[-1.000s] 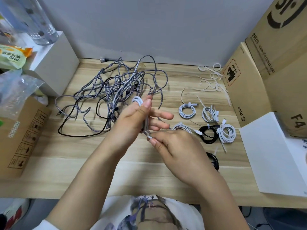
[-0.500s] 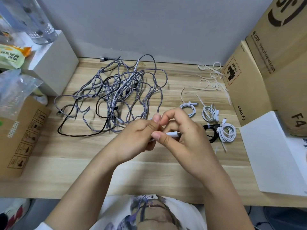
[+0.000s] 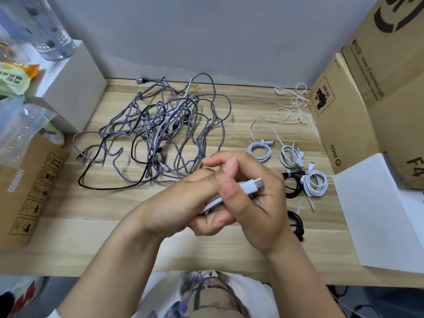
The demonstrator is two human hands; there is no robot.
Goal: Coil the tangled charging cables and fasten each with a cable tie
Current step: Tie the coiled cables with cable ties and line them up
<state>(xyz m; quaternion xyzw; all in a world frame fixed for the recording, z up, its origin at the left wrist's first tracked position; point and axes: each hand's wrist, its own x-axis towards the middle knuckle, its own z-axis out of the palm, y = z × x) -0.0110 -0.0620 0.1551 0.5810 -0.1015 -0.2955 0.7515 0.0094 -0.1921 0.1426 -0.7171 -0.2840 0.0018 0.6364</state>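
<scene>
Both hands meet over the middle of the wooden desk (image 3: 114,226). A coiled white cable (image 3: 249,187) is pressed between them, its USB plug poking out to the right. My left hand (image 3: 183,203) wraps the coil from the left. My right hand (image 3: 254,198) closes over it from the right, thumb on the plug end. Most of the coil is hidden by fingers. A tangle of grey braided and black cables (image 3: 160,134) lies behind the hands. Loose white cable ties (image 3: 293,106) lie at the back right.
Coiled, tied white cables (image 3: 259,151) (image 3: 292,156) (image 3: 315,182) and black ones (image 3: 291,187) (image 3: 297,222) sit to the right. Cardboard boxes (image 3: 358,111) and a white sheet (image 3: 378,214) border the right side; a white box (image 3: 75,88) and a brown box (image 3: 29,191) the left.
The hands came together and dropped slightly toward me. The right hand has closed over the white coil, and the plug now sticks out to the right.
</scene>
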